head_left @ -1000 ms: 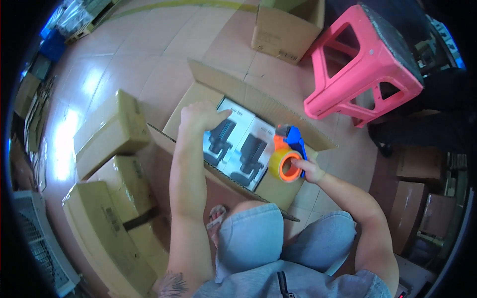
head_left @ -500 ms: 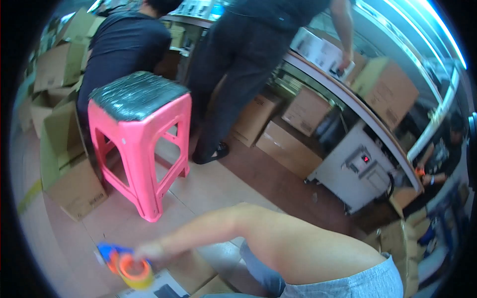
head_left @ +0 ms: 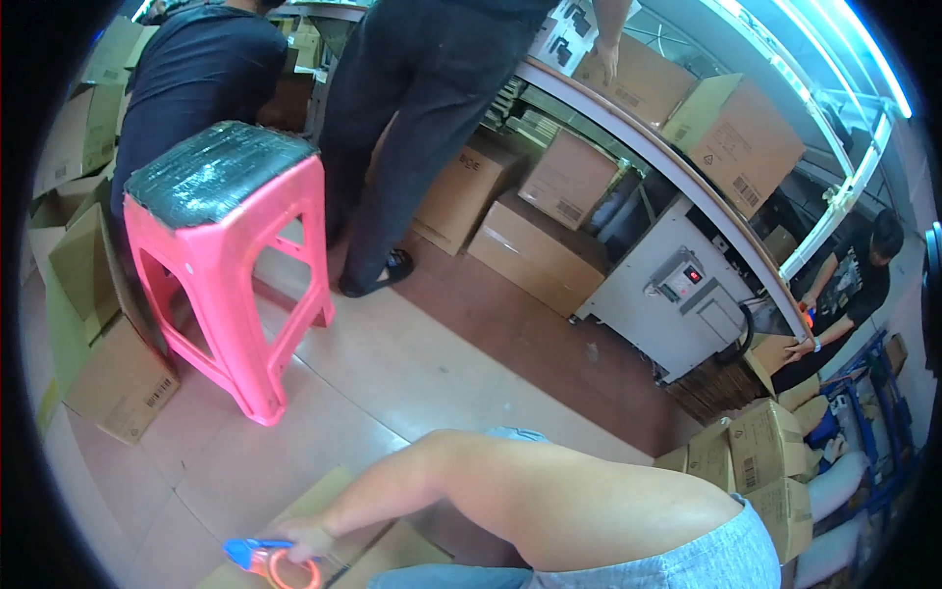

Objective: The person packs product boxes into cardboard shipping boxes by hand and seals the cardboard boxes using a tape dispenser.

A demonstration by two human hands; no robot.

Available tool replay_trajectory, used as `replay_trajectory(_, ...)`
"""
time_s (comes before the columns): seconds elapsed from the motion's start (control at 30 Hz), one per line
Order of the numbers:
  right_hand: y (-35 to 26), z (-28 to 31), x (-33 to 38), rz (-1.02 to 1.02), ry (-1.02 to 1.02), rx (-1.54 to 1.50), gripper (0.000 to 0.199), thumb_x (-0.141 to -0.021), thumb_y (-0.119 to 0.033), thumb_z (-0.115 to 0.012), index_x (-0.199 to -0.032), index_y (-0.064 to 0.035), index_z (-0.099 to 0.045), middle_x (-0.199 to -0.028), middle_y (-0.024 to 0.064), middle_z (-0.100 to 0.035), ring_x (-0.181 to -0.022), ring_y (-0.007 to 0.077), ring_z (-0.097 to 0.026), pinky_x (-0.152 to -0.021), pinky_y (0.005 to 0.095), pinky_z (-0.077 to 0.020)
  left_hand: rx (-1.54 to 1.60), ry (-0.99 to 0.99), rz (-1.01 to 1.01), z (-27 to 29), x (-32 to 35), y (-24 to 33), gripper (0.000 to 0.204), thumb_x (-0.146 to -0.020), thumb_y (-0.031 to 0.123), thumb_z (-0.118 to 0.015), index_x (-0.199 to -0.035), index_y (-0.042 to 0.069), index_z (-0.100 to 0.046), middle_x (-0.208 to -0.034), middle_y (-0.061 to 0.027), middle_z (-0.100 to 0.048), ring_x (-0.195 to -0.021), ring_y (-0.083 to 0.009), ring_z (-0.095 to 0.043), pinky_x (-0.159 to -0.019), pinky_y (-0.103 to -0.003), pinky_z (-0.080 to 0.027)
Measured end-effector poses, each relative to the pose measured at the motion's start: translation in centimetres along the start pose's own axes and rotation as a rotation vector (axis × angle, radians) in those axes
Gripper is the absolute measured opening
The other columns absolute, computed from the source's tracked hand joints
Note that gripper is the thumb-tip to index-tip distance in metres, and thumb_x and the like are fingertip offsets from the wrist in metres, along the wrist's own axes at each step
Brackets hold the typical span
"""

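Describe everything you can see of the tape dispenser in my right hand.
The tape dispenser shows a bright blue part, seemingly plastic, pointing toward the left of the picture, with orange beside it and an orange ring with an open middle. Your right hand grips it near the picture's lower edge, with cardboard around it in view; whether it touches that cardboard I cannot tell. Fine details, such as a cutting edge or loose tape end, are too small to make out.
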State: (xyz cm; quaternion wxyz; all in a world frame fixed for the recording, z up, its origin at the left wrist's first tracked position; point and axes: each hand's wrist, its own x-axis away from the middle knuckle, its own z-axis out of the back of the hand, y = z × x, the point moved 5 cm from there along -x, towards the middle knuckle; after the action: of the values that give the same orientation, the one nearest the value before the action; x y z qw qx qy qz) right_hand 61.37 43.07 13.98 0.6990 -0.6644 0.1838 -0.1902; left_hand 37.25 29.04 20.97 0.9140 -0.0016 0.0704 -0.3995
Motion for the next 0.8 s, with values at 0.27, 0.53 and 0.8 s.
replay_trajectory(0.27,-1.8,3.1,0.0,0.062,0.127,-0.161,0.059,-0.078,-0.013,-0.065,-0.134,-0.0066,-0.045,-0.111,0.0084,-0.059,-0.099,0.0218,-0.059,-0.089,0.0394,-0.0504,0.199,-0.258,-0.017,-1.4,-4.2,1.7,0.055,-0.098,0.05,-0.039,-0.128,0.008,-0.058,-0.121,-0.0217,-0.063,-0.111,-0.0368,-0.062,-0.096,-0.046,-0.048)
replay_trajectory(0.53,-6.7,7.1,8.9,0.003,0.119,0.071,0.062,-0.086,-0.007,-0.058,-0.143,-0.0006,-0.035,-0.132,0.0118,-0.05,-0.121,0.0218,-0.051,-0.105,0.0377,-0.0392,0.224,-0.348,0.417,-0.1,5.5,-1.3,0.069,-0.096,0.063,-0.032,-0.106,0.002,-0.061,-0.098,-0.0214,-0.07,-0.097,-0.0376,-0.068,-0.084,-0.048,-0.052)
replay_trajectory(0.8,-10.5,-2.6,-0.5,-0.04,-0.04,-0.107,0.077,-0.086,-0.005,-0.062,-0.153,-0.0041,-0.023,-0.143,0.0127,-0.044,-0.125,0.0227,-0.05,-0.105,0.0348,-0.0398,0.475,-0.365,0.201,-0.8,7.2,-1.3,0.054,-0.095,0.054,-0.048,-0.105,0.002,-0.058,-0.087,-0.0161,-0.069,-0.087,-0.033,-0.068,-0.082,-0.045,-0.051)
